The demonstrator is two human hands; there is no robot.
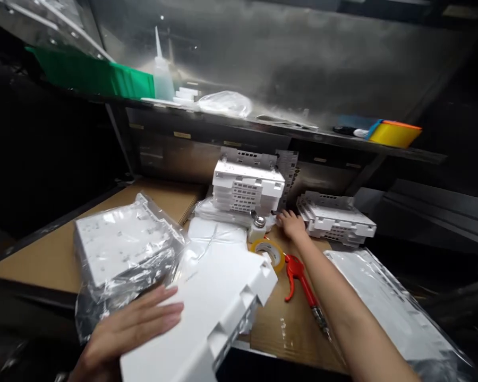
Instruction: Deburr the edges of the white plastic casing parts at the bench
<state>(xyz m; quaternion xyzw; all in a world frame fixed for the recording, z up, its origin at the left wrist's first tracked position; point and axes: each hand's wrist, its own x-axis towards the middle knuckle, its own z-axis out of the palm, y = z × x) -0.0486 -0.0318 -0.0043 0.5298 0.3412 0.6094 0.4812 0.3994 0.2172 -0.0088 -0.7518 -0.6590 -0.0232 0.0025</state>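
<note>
**Two hands, two reaches on a cardboard-covered bench**

The left hand (133, 326) is laid flat, fingers spread, on a white plastic housing (207, 318) at the bench's near edge; its long axis runs from that edge toward the far right. The right hand (291, 224) is stretched to the far side, fingers loosely open, gripping nothing, between two stacks of white housings (247, 188), beside a small jar (258, 227). A tape roll (267, 250) lies nearer. Fingertip contact cannot be made out.

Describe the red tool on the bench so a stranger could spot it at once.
Start at the cardboard-covered bench. Beside the outstretched right forearm, just below the yellow tape roll, lies the red tool. It is the only red thing among white plastic parts, with a curved two-pronged handle and a thin metal tip.
</note>
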